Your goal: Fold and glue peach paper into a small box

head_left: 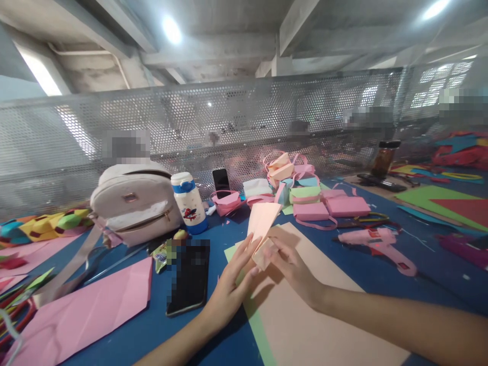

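Note:
A folded peach paper piece is held up in front of me, its wide end pointing away and a small folded flap at its near end. My left hand is closed on its left side, fingers along the paper and thumb below. With thumb and fingers together, my right hand pinches the folded flap on the right. Beneath both hands lie large peach sheets over a green sheet on the blue table.
A black phone, pink paper, a white backpack and a bottle are on the left. Small paper bags stand behind the sheets. A pink glue gun and scissors lie right.

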`<state>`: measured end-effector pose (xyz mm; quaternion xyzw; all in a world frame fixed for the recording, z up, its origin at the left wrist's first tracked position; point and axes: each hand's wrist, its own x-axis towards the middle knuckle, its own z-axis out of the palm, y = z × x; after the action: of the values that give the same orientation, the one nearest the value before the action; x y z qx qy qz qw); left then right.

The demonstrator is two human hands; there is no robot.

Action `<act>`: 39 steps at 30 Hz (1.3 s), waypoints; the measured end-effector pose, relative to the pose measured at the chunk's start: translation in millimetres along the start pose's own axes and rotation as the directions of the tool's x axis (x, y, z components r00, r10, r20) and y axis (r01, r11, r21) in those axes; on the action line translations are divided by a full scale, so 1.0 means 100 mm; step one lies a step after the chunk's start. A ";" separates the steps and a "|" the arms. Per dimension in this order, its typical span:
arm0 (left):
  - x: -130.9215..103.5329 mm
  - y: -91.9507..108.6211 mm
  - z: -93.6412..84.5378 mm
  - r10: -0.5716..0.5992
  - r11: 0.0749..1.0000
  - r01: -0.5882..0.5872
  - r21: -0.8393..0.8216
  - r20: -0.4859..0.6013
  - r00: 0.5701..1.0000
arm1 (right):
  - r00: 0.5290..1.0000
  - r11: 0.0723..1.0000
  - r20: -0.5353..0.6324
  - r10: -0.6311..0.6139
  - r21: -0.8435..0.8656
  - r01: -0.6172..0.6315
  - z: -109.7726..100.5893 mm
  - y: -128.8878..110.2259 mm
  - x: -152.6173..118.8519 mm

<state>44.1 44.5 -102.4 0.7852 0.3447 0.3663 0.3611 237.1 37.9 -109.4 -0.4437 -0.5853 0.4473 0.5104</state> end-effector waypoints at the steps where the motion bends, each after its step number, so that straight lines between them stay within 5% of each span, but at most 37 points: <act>1: 0.00 0.00 0.00 0.005 1.000 -0.005 0.005 0.004 1.000 | 1.000 1.000 0.003 -0.003 0.001 0.003 0.00 0.00 0.00; 39: 0.00 0.04 -0.01 0.017 0.999 -0.018 0.030 0.022 1.000 | 1.000 1.000 -0.003 0.022 0.006 -0.022 -0.01 -0.03 -0.02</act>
<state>43.8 42.7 -98.7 0.7974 0.3395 0.3558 0.3498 237.7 35.2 -107.2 -0.4493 -0.5784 0.4539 0.5076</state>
